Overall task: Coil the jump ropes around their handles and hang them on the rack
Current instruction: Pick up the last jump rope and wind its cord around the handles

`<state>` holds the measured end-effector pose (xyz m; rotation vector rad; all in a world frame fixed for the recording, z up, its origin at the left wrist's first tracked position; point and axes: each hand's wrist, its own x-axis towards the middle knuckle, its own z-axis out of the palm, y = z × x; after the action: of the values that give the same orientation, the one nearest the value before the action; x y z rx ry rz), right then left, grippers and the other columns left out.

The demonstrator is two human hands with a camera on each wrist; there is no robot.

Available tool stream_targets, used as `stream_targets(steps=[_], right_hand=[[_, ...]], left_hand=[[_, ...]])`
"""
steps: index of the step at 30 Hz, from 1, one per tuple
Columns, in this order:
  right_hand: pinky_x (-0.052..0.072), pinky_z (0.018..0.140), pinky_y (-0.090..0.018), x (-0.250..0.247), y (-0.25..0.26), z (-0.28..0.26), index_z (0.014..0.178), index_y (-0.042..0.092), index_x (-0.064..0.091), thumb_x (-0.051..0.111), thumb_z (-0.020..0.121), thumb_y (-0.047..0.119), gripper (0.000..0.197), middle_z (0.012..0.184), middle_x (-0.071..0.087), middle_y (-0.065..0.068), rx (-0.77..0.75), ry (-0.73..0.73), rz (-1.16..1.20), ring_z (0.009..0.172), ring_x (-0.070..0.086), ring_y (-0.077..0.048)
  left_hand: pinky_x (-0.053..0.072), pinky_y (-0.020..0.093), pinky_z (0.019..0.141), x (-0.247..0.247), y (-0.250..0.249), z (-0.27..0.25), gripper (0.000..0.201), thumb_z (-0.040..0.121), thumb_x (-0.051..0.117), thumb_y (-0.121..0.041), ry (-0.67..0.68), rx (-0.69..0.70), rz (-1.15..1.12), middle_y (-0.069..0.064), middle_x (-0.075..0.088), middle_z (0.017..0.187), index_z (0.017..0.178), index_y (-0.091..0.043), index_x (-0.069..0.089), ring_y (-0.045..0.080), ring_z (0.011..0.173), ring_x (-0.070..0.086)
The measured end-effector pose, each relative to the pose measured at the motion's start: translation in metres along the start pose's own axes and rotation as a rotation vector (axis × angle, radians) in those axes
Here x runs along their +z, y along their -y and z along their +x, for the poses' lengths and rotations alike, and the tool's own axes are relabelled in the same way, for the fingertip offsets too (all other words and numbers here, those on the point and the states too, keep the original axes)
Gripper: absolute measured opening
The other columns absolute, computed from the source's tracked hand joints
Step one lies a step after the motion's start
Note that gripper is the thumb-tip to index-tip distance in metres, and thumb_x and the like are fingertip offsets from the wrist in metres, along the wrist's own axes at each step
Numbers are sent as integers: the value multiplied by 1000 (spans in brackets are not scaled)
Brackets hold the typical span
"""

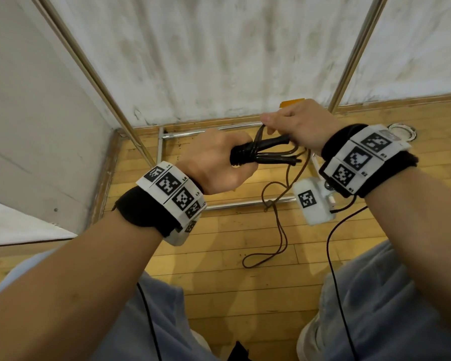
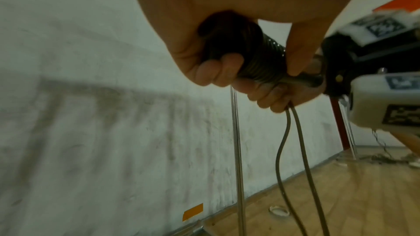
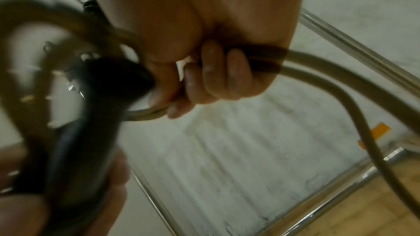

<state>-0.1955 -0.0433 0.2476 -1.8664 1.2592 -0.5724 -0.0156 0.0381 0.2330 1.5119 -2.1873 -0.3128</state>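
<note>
Wooden floor (image 1: 219, 269) and grubby white wall (image 1: 219, 61) fill the head view; the person stands over a chrome rack (image 1: 130, 121) whose slanted poles and base bars sit against the wall, within arm's reach, probably so the finished bundle can go straight up.

Left hand (image 1: 214, 165) is clenched around the black handles (image 1: 266, 147), fingers curled tight over turns of rope already wound on. The left wrist view shows the ribbed coil under the fingers. Judged: it acts as the fixed anchor so the wraps don't slip.

Right hand (image 1: 294, 123) is closed on the jump rope (image 1: 274, 220), fingers curled round the brown cord just beside the handle tips, lifting a loop over them. The right wrist view is blurred, but two strands clearly run out of the fist. Keeping the grip close to the handles likely keeps each turn taut.

The rest of the rope hangs down from the hands in a slack loop, its low end lying on the floor, with a knot partway down; plenty is left to wind, so coiling looks mid-way and hanging not yet started.

An orange tape patch (image 2: 192, 211) sits low on the wall. A small white ring (image 2: 279, 211) lies on the floor near the rack base.
</note>
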Motion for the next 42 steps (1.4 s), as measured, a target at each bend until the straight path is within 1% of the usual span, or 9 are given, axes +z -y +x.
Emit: stream_targets(steps=[3,6,13,17,22,25,30,35,42], right_hand=[[35,55,-28,2,-4,-6,83,5,66,62,82,45,40,66,45,-9,-35,71,232,57,39,-20],[31,42,-19,19,-5,-14,79,12,62,50,94,10,19,54,49,3,-61,83,361,45,36,-8],[29,52,-25,51,2,-19,70,24,58,42,99,27,33,51,44,12,-158,-70,133,43,38,0],[38,68,-29,53,7,-20,95,19,66,47,96,26,20,78,59,6,-235,-91,-194,74,52,-11],[42,70,-27,52,8,-11,111,15,67,49,95,20,24,98,68,-5,-114,-182,-314,80,57,-18],[48,83,-28,58,11,-8,119,15,62,54,90,9,31,111,67,-4,-61,-217,-143,99,62,-19],[48,79,-35,61,16,-9,91,8,62,64,86,17,10,87,64,-4,-42,-32,119,82,59,-20],[46,79,-31,66,14,-15,96,12,68,50,96,27,24,97,70,-5,-11,-92,81,91,62,-21],[52,68,-40,63,21,-19,87,11,56,42,99,25,23,61,53,2,-75,-58,221,57,52,-17]], left_hand=[[35,25,50,-7,-6,-2,13,77,59,-40,-45,-36,-100,-10,50,58,75,-34,49,10,56,51],[35,17,50,-9,-7,0,20,75,60,-46,-123,-156,-215,-13,53,64,84,-33,48,3,58,51],[46,25,52,-14,-4,8,27,83,62,-37,-265,-285,-365,-4,63,71,98,-21,46,12,63,61],[50,33,65,-15,-4,12,25,86,59,-37,-269,-303,-369,1,66,79,103,-20,53,18,73,62],[41,13,55,-10,-9,17,19,88,59,-39,-278,-356,-341,-4,63,77,95,-21,55,12,71,59],[38,17,54,-12,-15,21,19,88,60,-36,-305,-379,-397,-2,63,75,91,-18,56,9,63,54],[39,25,53,-20,-20,19,20,89,62,-29,-313,-367,-500,0,60,62,77,-12,57,7,48,49],[39,28,53,-29,-19,15,22,91,59,-28,-350,-376,-562,1,60,63,87,-7,61,9,47,49],[49,36,68,-38,-20,13,18,91,58,-27,-402,-339,-497,10,63,82,103,-14,55,16,63,53]])
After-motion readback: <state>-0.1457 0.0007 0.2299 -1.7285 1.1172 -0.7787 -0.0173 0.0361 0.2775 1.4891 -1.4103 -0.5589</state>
